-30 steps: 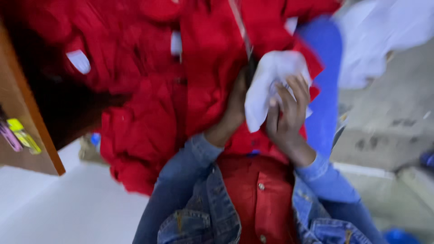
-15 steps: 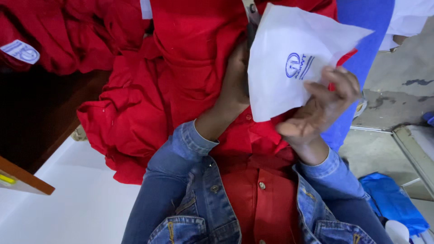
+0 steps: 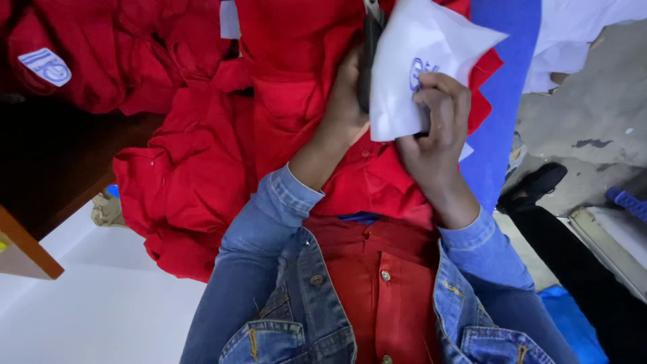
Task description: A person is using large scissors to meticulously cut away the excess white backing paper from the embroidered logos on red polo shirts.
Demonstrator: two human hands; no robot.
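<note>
A white fabric piece [image 3: 411,74] with a blue round emblem is held up over a red garment [image 3: 296,101]. My right hand [image 3: 435,128] grips its lower part, fingers curled over the emblem. My left hand [image 3: 347,101] lies behind the piece against the red cloth and holds a dark tool [image 3: 367,54], which looks like scissors, along the white piece's left edge. Both arms wear blue denim sleeves.
A heap of red garments [image 3: 175,182] spills off a dark wooden table [image 3: 40,195] at the left, one with a white patch [image 3: 44,66]. Blue cloth [image 3: 502,101] and white cloth [image 3: 573,34] hang at the right over a grey floor [image 3: 593,135]. A black shoe [image 3: 539,182] is nearby.
The white piece has been unfolded and shifted left; my right hand has slid up from its lower corner onto the emblem. The view has tilted, showing more of the red heap.
</note>
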